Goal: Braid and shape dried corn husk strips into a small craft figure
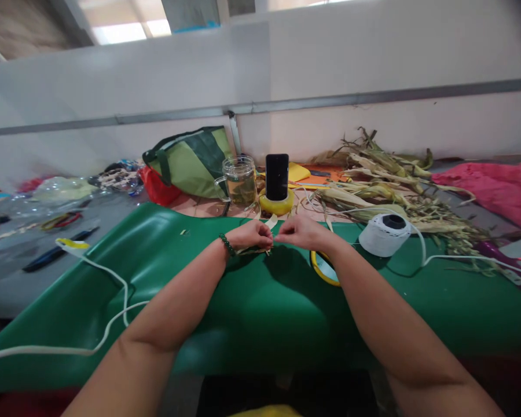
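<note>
My left hand [254, 234], with a dark green bead bracelet at the wrist, is closed in a pinch on small strips of dry corn husk [256, 251] that stick out below the fingers. Just to its right, fingertips almost touching it, my right hand [304, 231] is also pinched closed; anything between those fingers is too fine to make out. Both are raised over a green sheet [260, 313]. A yellow ring-shaped thing [323, 271] lies partly hidden behind my right forearm. Further right stands a spool of white thread [384, 234].
Behind the hands are a glass mug [239, 182], a phone [276, 176] on a yellow holder [276, 202] and a green bag [191, 162]. Dry corn husks [373, 185] pile at the back right, near pink cloth [495, 191]. A white cable [108, 324] crosses the left side.
</note>
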`<state>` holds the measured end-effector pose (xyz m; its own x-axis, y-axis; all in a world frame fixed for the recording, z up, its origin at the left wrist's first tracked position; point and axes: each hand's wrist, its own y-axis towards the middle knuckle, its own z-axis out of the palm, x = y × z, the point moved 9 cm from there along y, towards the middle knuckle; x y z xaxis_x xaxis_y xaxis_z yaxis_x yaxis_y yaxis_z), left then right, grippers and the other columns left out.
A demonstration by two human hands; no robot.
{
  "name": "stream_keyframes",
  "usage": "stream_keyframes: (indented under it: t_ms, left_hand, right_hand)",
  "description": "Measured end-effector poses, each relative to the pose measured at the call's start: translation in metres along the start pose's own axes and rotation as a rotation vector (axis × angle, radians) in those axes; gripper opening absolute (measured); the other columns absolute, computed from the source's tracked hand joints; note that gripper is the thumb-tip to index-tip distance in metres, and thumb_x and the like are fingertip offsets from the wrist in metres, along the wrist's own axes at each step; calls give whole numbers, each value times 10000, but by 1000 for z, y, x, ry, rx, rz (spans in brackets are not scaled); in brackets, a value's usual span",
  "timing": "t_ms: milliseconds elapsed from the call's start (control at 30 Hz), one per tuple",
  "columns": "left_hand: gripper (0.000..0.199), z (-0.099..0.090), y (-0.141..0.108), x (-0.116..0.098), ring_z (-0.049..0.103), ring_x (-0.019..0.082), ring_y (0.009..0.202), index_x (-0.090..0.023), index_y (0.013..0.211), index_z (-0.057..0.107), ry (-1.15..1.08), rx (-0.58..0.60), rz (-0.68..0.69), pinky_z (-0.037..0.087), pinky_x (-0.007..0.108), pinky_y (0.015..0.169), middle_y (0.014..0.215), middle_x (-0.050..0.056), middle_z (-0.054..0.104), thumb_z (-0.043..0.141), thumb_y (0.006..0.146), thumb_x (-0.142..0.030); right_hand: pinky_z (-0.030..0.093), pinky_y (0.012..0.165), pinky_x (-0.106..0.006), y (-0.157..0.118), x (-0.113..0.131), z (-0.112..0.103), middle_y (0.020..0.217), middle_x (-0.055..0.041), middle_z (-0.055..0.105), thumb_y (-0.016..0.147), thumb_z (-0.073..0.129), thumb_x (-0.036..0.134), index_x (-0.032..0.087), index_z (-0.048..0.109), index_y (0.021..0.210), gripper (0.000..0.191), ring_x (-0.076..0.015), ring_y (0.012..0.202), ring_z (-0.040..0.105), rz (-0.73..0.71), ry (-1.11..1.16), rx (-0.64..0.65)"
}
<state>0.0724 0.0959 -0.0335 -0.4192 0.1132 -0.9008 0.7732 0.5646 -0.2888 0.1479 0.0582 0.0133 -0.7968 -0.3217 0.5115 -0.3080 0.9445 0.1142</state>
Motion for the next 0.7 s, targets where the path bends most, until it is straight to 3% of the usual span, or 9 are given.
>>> stream_keyframes:
  t_ms: [100, 233, 700]
  left_hand:
    - [151, -1, 1, 7, 573, 74, 531, -94, 623, 614, -100, 52, -46, 469, 210, 600, 570, 7, 640, 755, 618, -148]
    - [189, -1, 2, 7, 573, 69, 547, -94, 638, 629, -105, 100, -33, 474, 208, 623, 583, 2, 652, 790, 588, -180]
    - [144, -3, 3, 4, 569, 66, 543, -111, 608, 610, -66, 70, -5, 449, 193, 580, 569, -10, 643, 754, 603, -113]
  right_hand:
    - [293, 546, -246, -1, -10, 14, 660, -25, 657, 770, 592, 221, 185, 753, 773, 165, -136, 608, 516, 112, -165, 151]
    - [309, 574, -237, 5, -4, 22, 800, -40, 709, 790, 581, 235, 211, 763, 885, 206, -150, 695, 555, 56, -205, 120]
    - [290, 549, -222, 7, 1, 21, 725, -38, 689, 762, 556, 174, 156, 752, 751, 197, -122, 627, 515, 33, -138, 52]
